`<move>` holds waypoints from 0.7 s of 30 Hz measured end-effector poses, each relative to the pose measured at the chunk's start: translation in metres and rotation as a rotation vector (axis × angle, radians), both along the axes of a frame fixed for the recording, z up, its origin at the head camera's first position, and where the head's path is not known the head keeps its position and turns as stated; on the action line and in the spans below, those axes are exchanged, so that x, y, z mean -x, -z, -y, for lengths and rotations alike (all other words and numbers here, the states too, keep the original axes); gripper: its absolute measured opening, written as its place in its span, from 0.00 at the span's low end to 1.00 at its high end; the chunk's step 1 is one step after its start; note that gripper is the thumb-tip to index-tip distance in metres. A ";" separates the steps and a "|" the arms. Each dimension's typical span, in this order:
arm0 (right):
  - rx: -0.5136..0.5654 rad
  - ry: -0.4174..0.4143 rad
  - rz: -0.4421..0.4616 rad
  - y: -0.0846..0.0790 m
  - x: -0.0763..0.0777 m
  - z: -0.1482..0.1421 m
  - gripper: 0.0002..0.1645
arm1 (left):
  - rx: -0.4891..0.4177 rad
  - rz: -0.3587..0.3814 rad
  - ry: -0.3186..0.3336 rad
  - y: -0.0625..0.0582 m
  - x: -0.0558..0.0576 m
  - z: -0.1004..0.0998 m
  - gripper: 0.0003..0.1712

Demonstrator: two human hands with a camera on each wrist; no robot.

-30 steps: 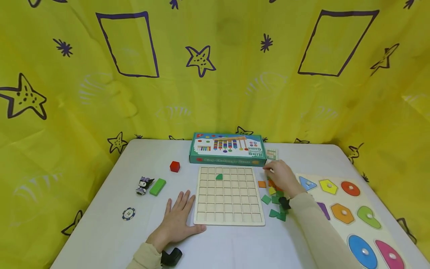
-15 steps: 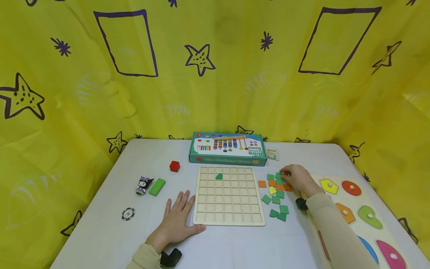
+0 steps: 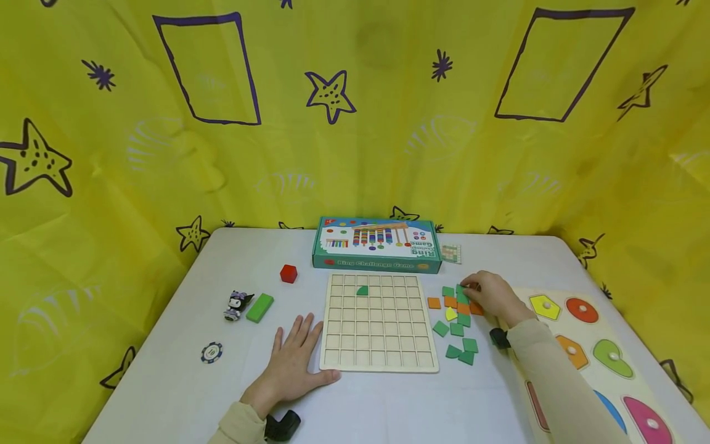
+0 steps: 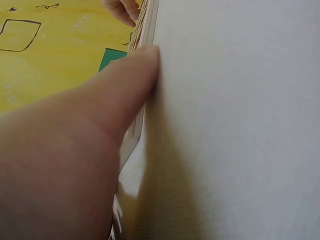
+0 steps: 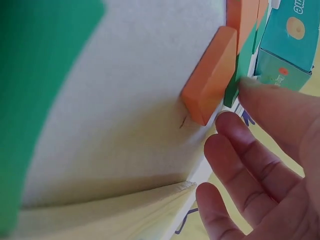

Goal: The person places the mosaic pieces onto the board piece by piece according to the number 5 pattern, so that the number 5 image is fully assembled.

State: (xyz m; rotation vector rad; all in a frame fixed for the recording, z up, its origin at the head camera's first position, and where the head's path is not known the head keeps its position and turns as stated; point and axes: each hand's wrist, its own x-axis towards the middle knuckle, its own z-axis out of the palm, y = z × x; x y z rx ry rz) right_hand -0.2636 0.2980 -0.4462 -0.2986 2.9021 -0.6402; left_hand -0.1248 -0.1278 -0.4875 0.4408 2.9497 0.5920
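Note:
My left hand (image 3: 294, 357) lies on the table with fingers spread, its thumb against the near-left corner of a wooden grid board (image 3: 379, 324). In the left wrist view its thumb (image 4: 127, 80) runs along the board's edge. One green quarter-round tile (image 3: 362, 290) sits in a cell of the upper rows. Right of the board, my right hand (image 3: 496, 299) has curled fingers and pinches a green square tile (image 5: 243, 67) at the far end of the loose tiles; one digit is hidden. An orange tile (image 5: 212, 75) lies just beside that tile.
Loose green tiles (image 3: 457, 329), orange tiles (image 3: 434, 303) and a yellow tile (image 3: 451, 314) lie beside the board. A game box (image 3: 377, 245) stands behind. A shape puzzle (image 3: 577, 327) lies under the right forearm. Leftward are a red block (image 3: 288, 274), green block (image 3: 260, 308), figurine (image 3: 237, 305) and chip (image 3: 211, 353).
My right hand has moved rightward from beyond the tiles to the green tile at their far end, uncovering several tiles. It has stayed there over the last half second. My left hand has not moved.

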 end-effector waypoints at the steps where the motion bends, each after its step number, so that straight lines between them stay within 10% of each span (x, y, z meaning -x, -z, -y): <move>1: -0.002 0.001 0.001 0.000 0.001 0.000 0.13 | 0.000 -0.002 -0.001 0.000 0.000 0.000 0.62; 21: 0.026 0.026 0.043 0.001 0.004 -0.002 0.16 | -0.010 -0.010 -0.001 0.000 -0.001 0.000 0.61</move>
